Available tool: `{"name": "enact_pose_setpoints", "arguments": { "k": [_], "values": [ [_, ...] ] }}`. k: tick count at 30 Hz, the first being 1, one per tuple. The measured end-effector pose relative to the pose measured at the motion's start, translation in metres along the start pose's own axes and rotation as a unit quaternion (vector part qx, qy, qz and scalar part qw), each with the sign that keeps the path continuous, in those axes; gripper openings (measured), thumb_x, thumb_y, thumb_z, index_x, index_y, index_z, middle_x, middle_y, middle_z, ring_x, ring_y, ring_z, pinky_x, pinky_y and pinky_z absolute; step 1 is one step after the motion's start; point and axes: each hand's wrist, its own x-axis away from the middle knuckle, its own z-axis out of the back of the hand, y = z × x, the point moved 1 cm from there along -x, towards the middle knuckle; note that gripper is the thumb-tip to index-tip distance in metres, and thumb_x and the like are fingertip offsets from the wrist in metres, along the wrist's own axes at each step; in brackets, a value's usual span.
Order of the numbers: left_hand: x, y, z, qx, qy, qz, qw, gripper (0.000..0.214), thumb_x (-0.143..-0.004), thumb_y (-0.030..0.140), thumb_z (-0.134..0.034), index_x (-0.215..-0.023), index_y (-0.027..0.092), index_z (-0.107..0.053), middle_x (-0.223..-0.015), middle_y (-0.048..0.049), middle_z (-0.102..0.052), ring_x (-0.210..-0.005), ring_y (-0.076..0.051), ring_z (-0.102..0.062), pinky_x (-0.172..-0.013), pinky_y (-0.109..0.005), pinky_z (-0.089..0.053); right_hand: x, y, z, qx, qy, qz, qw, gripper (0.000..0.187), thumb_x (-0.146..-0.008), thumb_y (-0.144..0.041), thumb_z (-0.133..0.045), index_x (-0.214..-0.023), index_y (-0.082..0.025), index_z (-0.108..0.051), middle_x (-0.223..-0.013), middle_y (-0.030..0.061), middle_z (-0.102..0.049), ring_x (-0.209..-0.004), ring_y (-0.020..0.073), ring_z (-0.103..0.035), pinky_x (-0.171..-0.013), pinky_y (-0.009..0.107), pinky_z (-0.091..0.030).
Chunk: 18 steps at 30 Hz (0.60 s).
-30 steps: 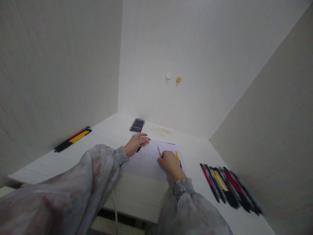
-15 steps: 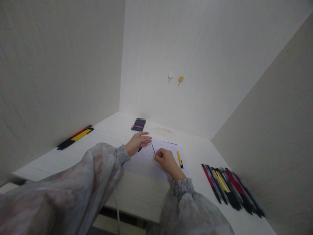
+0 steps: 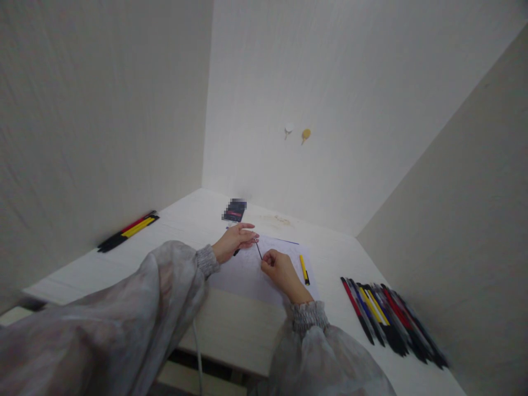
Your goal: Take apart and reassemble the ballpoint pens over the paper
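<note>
A thin dark rod, which looks like a pen refill (image 3: 259, 251), is pinched at its near end by my right hand (image 3: 282, 272), its fingers closed. Its far end meets the fingertips of my left hand (image 3: 234, 243), where a tiny shiny bit shows, too small to name. The left thumb and fingers come together there, with the upper finger stretched out. From under the left hand a black pen part (image 3: 236, 252) sticks out; whether it is held or lies there is hidden. Below both hands is a printed white sheet (image 3: 243, 280). A yellow and black pen (image 3: 304, 268) lies on it, right of my right hand.
Many pens in red, yellow, blue and black (image 3: 390, 316) lie in a row at the right. A few red and yellow pens (image 3: 127, 232) lie by the left wall. A phone (image 3: 236, 210) is behind my left hand. Two small hooks (image 3: 306, 134) are on the back wall.
My left fingertips have shifted slightly right and down, closer round the far end of the refill. My right hand keeps its pinch almost in place.
</note>
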Motion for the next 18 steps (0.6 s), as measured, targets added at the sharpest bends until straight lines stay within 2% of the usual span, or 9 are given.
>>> {"name": "enact_pose_setpoints", "arguments": {
  "k": [5,10,14,16,18],
  "values": [
    [0.002,-0.001,-0.006,-0.046,-0.032,0.006,0.998,0.041,-0.063,0.024,-0.066,-0.098,0.014,-0.048,-0.081,-0.0092,-0.064,-0.075,-0.016,-0.061,-0.061,-0.023,-0.046,0.000,-0.001,0.002,-0.005,0.002,0.026,1.000,0.016,-0.068,-0.017,-0.045,-0.070,-0.016,-0.060,-0.057,-0.0006,-0.057,-0.051,0.0088,-0.046,-0.051,0.018,-0.032],
    [0.006,0.000,-0.011,-0.067,-0.073,-0.006,0.995,0.043,-0.061,0.022,-0.067,-0.098,0.014,-0.047,-0.076,-0.0071,-0.065,-0.073,-0.015,-0.061,-0.062,-0.023,-0.044,0.000,0.002,-0.001,-0.007,0.002,0.019,1.000,0.013,-0.069,-0.017,-0.046,-0.070,-0.016,-0.059,-0.058,-0.0007,-0.057,-0.052,0.0094,-0.047,-0.051,0.019,-0.032],
    [0.006,0.005,-0.012,-0.086,-0.081,-0.034,0.992,0.047,-0.061,0.020,-0.067,-0.102,0.016,-0.045,-0.089,-0.0096,-0.063,-0.077,-0.015,-0.059,-0.067,-0.026,-0.043,-0.001,0.003,-0.002,-0.018,0.014,0.011,1.000,0.012,-0.070,-0.021,-0.046,-0.072,-0.017,-0.058,-0.058,-0.0013,-0.056,-0.051,0.0095,-0.048,-0.050,0.019,-0.033],
    [0.002,0.008,-0.007,-0.138,-0.041,-0.071,0.987,0.044,-0.062,0.023,-0.065,-0.102,0.017,-0.046,-0.095,-0.0090,-0.060,-0.079,-0.015,-0.058,-0.069,-0.026,-0.042,-0.001,0.002,0.000,-0.028,0.034,0.008,0.999,0.013,-0.071,-0.023,-0.046,-0.073,-0.017,-0.057,-0.057,-0.0016,-0.055,-0.050,0.0096,-0.047,-0.049,0.019,-0.033],
    [-0.001,0.009,0.003,-0.252,0.050,-0.118,0.959,0.036,-0.064,0.030,-0.062,-0.095,0.016,-0.051,-0.088,-0.0070,-0.060,-0.077,-0.016,-0.056,-0.067,-0.026,-0.040,-0.001,0.000,0.004,-0.037,0.061,0.006,0.997,0.014,-0.072,-0.025,-0.045,-0.073,-0.017,-0.057,-0.056,-0.0016,-0.054,-0.050,0.0098,-0.047,-0.049,0.019,-0.033]
  ]
}}
